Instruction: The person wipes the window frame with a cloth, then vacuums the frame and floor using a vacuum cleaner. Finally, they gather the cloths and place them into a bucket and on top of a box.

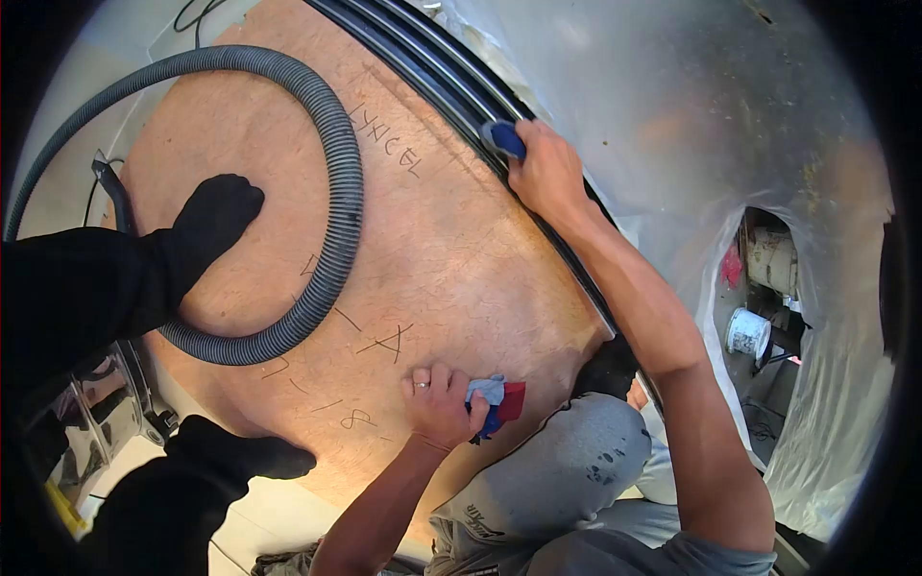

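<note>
My right hand [552, 171] is closed on a dark blue piece with a grey edge [505, 139], which looks like a folded cloth. It presses this piece against the black curved rail [459, 113] along the edge of a tan sheet. Lower down, my left hand [444, 401] rests on the tan sheet [451, 259] with its fingers curled round a crumpled rag [499, 403] in light blue, dark blue and red. A ring shows on one of its fingers. Handwritten marks and scratches run across the sheet.
A ribbed grey vacuum hose [341, 192] loops over the sheet on the left. Another person's black-socked feet [219, 209] stand within and below that loop. Plastic film [691, 125] covers the right side; through its torn opening a white bucket [747, 332] shows.
</note>
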A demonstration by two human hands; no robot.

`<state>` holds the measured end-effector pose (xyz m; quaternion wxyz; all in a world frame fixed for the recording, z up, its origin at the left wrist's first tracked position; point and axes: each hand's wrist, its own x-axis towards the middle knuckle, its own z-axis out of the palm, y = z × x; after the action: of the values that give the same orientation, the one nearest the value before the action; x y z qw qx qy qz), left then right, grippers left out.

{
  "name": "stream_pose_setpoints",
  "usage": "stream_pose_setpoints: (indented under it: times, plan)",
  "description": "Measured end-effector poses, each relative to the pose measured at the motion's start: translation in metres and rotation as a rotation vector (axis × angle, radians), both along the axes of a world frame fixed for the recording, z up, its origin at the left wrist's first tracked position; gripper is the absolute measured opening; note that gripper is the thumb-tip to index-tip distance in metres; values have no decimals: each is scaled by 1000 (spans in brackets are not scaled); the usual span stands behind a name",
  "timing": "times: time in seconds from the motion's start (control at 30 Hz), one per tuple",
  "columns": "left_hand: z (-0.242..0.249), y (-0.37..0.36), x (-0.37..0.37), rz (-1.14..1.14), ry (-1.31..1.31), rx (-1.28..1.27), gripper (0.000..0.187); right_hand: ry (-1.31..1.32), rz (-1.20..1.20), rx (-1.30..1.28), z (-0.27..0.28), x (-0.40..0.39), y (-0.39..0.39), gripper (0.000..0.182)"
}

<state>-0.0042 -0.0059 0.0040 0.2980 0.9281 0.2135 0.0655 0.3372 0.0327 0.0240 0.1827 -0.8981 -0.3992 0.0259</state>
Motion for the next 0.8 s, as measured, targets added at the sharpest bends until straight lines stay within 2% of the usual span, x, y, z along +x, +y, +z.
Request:
stream_pose_setpoints:
  times: [0.13, 0.23, 0.27, 0.37, 0.43, 0.47, 0.53, 0.6, 0.7, 0.8]
  plan:
    - [1, 0, 0, 2, -9, -4, 27, -68, 28, 61, -9, 15, 69, 16]
    - [2, 1, 0, 2, 18, -13, 27, -112, 60, 91, -10, 32, 143, 24]
    - [3, 0, 0, 6, 32, -21, 27, -62, 61, -11, 4, 37, 168, 27]
    - [0, 0, -1, 24, -28, 12, 27, 272, -14, -8, 20, 71, 210, 32]
    - [3, -1, 0, 42, -18, 11, 28, 365, 57, 308, 34, 86, 202, 41]
    - [5, 1, 0, 45, -19, -3, 28, 328, -43, 411, 32, 91, 196, 39]
    - [5, 0, 1, 50, -36, -2, 28, 361, 30, 479, 46, 96, 157, 33]
    - [3, 1, 1, 48, -69, 32, 29, 370, 64, 366, 63, 85, 105, 26]
    - [5, 0, 1, 34, -22, 36, 29, 114, 68, 288, 53, 70, 24, 19]
    - [5, 1, 1, 20, -10, 31, 30, 286, -17, 238, 35, 48, -38, 24]
